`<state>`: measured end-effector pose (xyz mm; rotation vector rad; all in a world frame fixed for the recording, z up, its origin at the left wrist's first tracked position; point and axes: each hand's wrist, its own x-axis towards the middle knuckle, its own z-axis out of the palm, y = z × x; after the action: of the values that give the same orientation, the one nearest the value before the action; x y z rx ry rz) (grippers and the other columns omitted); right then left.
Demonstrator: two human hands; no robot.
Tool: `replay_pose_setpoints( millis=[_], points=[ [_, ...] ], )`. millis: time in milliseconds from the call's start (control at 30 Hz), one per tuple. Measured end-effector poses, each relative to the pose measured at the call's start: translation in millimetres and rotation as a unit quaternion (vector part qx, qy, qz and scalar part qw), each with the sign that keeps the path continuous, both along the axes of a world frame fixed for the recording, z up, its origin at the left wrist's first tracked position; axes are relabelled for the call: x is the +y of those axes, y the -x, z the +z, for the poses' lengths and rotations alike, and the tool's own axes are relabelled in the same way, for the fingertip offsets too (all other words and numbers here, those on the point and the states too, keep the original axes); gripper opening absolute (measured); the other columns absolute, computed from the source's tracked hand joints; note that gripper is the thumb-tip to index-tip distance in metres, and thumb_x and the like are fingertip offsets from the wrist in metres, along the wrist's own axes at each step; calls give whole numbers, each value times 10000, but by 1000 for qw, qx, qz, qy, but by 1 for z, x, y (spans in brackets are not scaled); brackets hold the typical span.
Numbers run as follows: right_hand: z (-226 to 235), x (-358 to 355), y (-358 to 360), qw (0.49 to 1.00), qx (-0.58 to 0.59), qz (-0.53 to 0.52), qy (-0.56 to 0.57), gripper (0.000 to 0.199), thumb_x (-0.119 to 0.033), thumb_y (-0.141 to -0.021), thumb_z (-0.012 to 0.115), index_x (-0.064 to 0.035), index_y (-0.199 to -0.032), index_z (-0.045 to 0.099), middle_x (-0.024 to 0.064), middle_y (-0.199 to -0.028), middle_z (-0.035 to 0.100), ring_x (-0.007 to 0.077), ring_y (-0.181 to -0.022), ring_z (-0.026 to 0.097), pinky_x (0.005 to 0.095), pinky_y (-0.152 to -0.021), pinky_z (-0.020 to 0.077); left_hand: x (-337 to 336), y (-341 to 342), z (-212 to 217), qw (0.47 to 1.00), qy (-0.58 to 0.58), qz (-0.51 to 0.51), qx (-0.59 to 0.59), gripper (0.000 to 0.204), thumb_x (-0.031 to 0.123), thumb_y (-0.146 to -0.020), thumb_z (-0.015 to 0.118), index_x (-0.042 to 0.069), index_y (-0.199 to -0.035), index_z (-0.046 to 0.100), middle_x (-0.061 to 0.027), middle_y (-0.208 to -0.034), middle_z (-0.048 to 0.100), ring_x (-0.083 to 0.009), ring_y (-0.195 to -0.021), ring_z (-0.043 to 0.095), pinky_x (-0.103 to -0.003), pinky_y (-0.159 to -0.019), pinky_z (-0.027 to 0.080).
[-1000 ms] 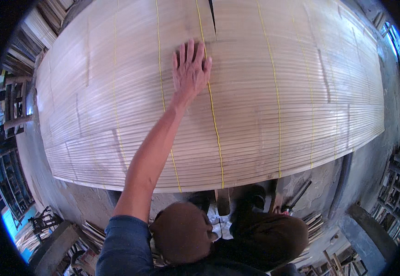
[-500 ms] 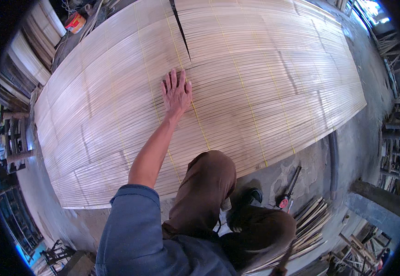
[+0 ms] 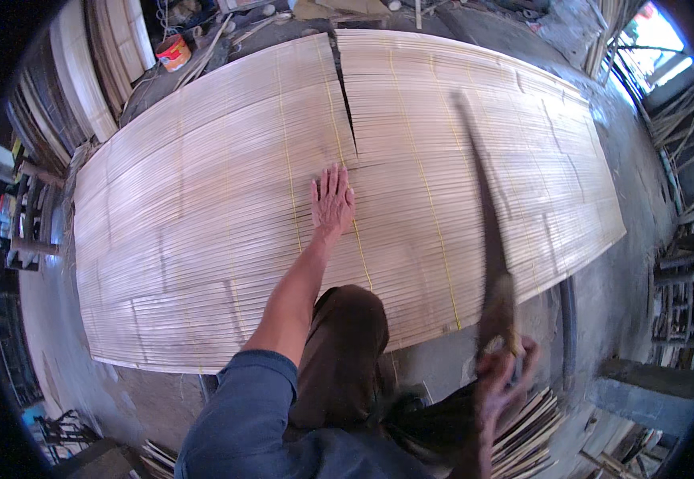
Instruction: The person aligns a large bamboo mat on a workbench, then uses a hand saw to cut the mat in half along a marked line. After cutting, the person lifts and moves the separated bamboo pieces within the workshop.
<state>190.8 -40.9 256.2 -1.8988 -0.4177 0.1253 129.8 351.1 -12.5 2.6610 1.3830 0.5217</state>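
A wide panel of pale, narrow slats [image 3: 195, 207], crossed by lines of yellow cord, lies low in front of me. My left hand [image 3: 334, 199] rests flat on its middle, fingers stretched out, just below the lower end of a dark slit [image 3: 347, 100] that runs in from the far edge. At the lower right my right hand [image 3: 508, 371], blurred by motion, grips a handsaw [image 3: 486, 207] by its handle. The saw's long blade points away from me, raised over the right part of the panel. My brown-trousered knee [image 3: 343, 343] is at the panel's near edge.
A bundle of thin strips [image 3: 526, 439] lies on the floor at the lower right, near a concrete block [image 3: 642, 399]. An orange-red bucket [image 3: 173, 53] stands beyond the panel's far left, beside leaning boards [image 3: 83, 68]. Wooden racks [image 3: 686, 279] line the right side.
My right hand has come into view with the handsaw, raised over the panel. My left hand stays flat on the slats below the slit. The view has shifted, showing more beyond the far edge.
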Motion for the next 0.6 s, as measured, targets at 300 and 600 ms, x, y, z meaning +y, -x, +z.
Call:
replay_pose_setpoints(
  millis=[300, 600],
  points=[
    [-97, 123, 31, 979, 61, 192, 19, 389, -167, -1006, 497, -4, -1357, 522, 1, -714, 526, 49, -575, 453, 216, -503, 381, -5, 11, 12, 999, 19, 17, -27, 542, 300, -996, 424, 137, -1506, 343, -82, -1570, 324, -292, -1450, 289, -539, -1181, 212],
    [-96, 98, 38, 969, 95, 219, 67, 427, -179, -992, 516, -3, -1380, 516, 18, -737, 549, 63, -604, 484, 216, -536, 406, -3, 9, 10, 999, 15, 22, -27, 550, 305, -995, 412, 151, -1517, 334, -72, -1581, 312, -271, -1466, 268, -520, -1191, 198]
  ],
)
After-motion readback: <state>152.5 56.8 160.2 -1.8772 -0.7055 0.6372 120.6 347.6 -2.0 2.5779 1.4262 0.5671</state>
